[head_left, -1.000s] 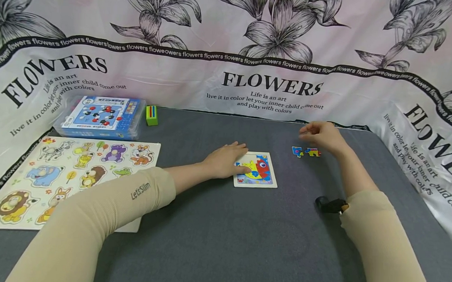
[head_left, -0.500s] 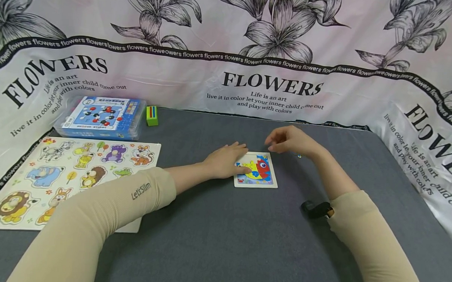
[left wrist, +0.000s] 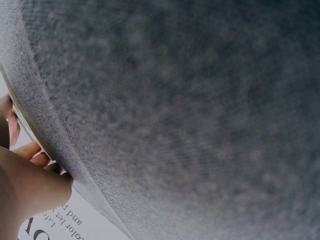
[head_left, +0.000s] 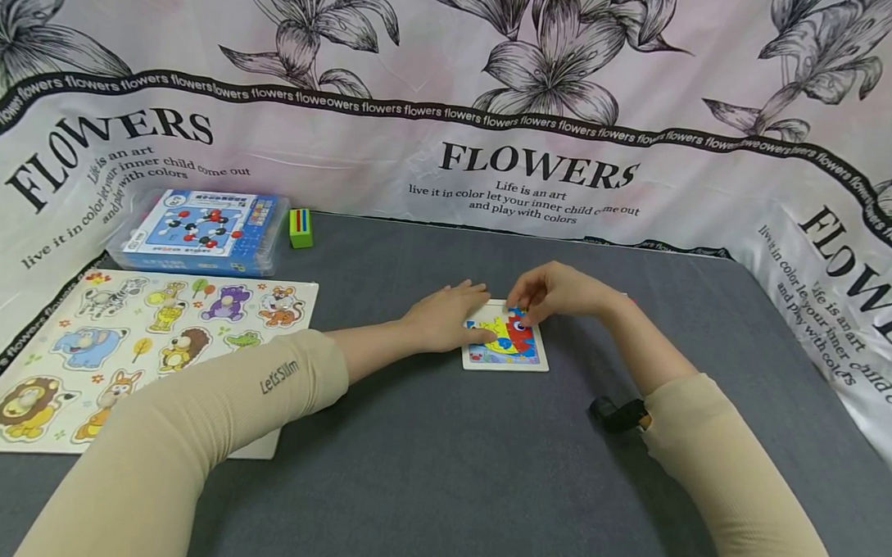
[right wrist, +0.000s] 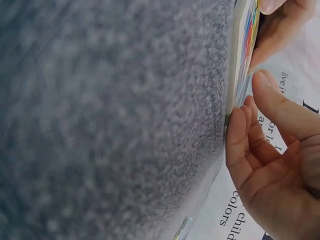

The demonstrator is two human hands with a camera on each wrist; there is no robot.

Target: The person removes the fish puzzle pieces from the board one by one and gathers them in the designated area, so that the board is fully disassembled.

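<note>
A small framed jigsaw puzzle with a yellow, red and blue fish picture lies flat on the grey cloth. My left hand rests on its left side, thumb across the picture and fingers stretched over the far edge. Over the far right corner, my right hand bends thumb and index together at a small blue puzzle piece, which the fingers mostly cover. In the right wrist view my thumb and fingers are at the frame's edge. Another loose piece lies on the cloth, hidden behind my right arm in the head view.
At left lies a large animal puzzle board. Behind it stand a clear plastic box with a molecule picture and a small green block with coloured stripes. A flower-print sheet rises along the back.
My right hand has moved left and nearer, from above the loose pieces to the puzzle's far right corner. The left hand stays on the puzzle.
</note>
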